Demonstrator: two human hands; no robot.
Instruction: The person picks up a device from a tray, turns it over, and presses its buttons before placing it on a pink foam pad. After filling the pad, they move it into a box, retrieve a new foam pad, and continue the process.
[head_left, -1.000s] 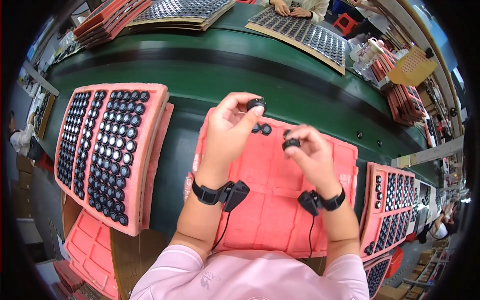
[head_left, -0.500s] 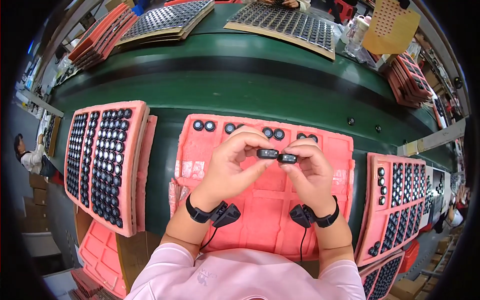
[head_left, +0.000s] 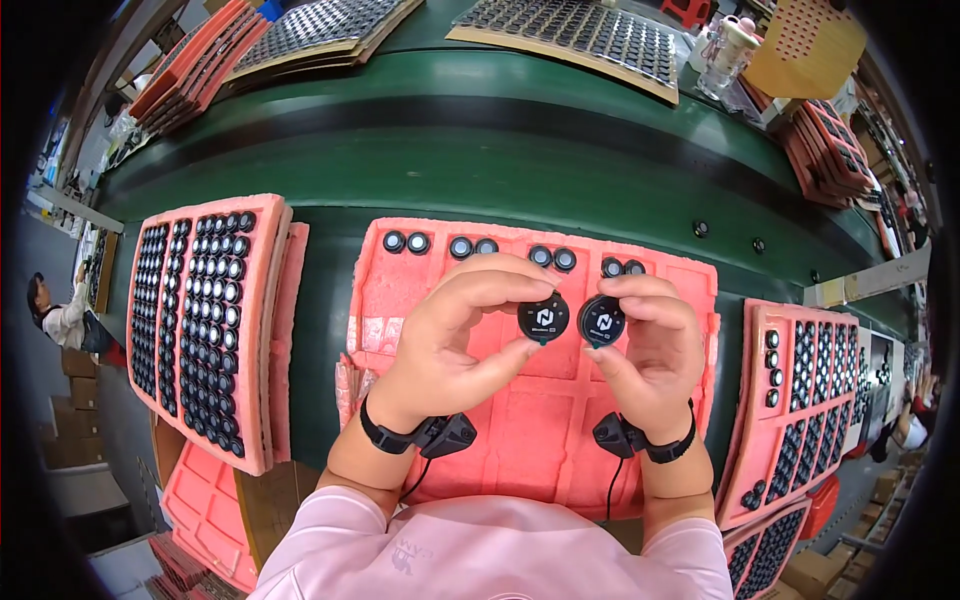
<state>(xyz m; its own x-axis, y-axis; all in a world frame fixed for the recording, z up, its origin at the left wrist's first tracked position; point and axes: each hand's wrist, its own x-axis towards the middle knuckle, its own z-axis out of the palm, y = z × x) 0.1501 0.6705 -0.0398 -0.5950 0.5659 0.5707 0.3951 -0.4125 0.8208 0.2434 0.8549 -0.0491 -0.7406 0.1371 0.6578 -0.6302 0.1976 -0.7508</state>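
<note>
Between the thumb and fingers of my left hand [head_left: 455, 335] is a small round black device [head_left: 543, 318], its flat face with a white mark turned up toward me. My right hand [head_left: 652, 340] pinches a matching round black device [head_left: 603, 321] by its edge, face also turned up. The two devices are side by side with a small gap. Both hands are over a pink foam tray [head_left: 510, 430] with shallow compartments. Along its far edge lie several black round pieces [head_left: 460, 247] in pairs. Each wrist wears a black strap with a small camera unit.
Left stands a stack of pink trays [head_left: 262, 330] filled with round pieces; another filled tray [head_left: 760, 420] is at the right. Beyond runs a green conveyor belt [head_left: 430, 150] with two loose pieces [head_left: 701, 229] on its right. Filled cardboard-backed trays [head_left: 570, 45] lie at the far side.
Both devices have been tilted from edge-on to face-up, and they have moved slightly apart. My right hand has shifted a little right. Each hand keeps its grip.
</note>
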